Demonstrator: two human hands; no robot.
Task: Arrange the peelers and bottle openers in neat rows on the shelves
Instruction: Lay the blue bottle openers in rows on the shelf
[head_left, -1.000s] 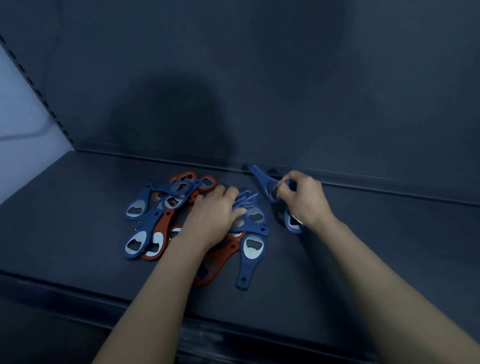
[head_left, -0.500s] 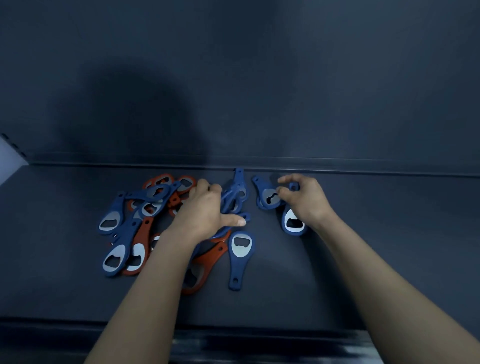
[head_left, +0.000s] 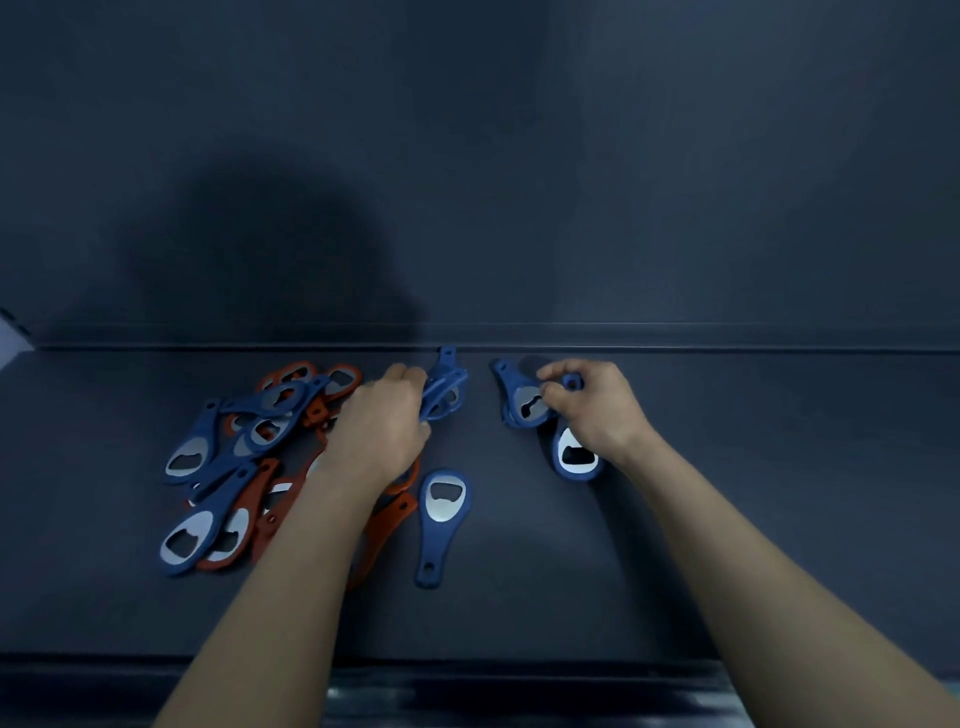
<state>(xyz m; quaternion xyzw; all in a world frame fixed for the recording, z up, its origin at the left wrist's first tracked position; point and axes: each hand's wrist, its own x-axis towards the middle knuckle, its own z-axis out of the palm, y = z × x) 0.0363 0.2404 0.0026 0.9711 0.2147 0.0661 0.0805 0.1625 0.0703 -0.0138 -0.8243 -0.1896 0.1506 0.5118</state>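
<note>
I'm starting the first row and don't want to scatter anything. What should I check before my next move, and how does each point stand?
1. Right hand's grip on the blue opener: ok, fingers pinch its handle end.
2. Left hand's grip on the blue bunch: ok, fingers curl round it.
3. Bare shelf to the right for a row: ok.
4. Mixed pile sorted by colour: not ok, red and blue overlap.
5. Lone opener in front lined up with others: not ok, it lies apart.
</note>
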